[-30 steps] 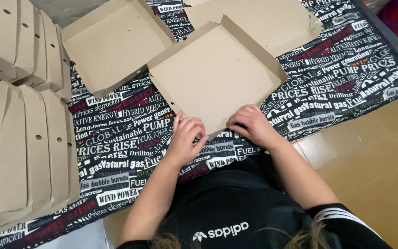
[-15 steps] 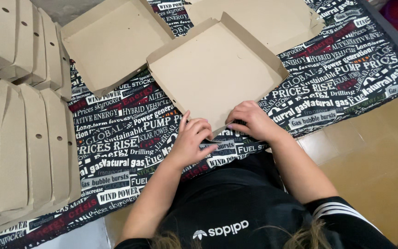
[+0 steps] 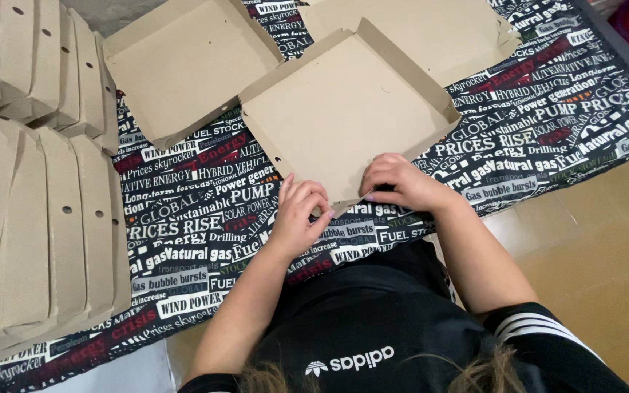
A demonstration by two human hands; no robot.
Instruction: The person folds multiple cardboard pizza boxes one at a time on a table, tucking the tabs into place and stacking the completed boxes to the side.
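Observation:
A flat brown cardboard box tray (image 3: 343, 109) with low raised walls lies corner-first toward me on a printed black cloth (image 3: 205, 211). My left hand (image 3: 298, 213) pinches the tray's near corner from the left, fingers curled on the edge. On the right side of that same corner, my right hand (image 3: 400, 182) presses down on the cardboard wall. Both hands grip the tray where its two near walls meet.
Another open cardboard tray (image 3: 183, 65) lies at the back left, a third (image 3: 438, 29) behind the one I hold. Stacks of folded cardboard boxes (image 3: 30, 218) with small holes fill the left side. Tan floor tiles (image 3: 591, 240) show at right.
My hands have shifted slightly on the near corner, the right one pressing further onto the cardboard. The tray has barely moved.

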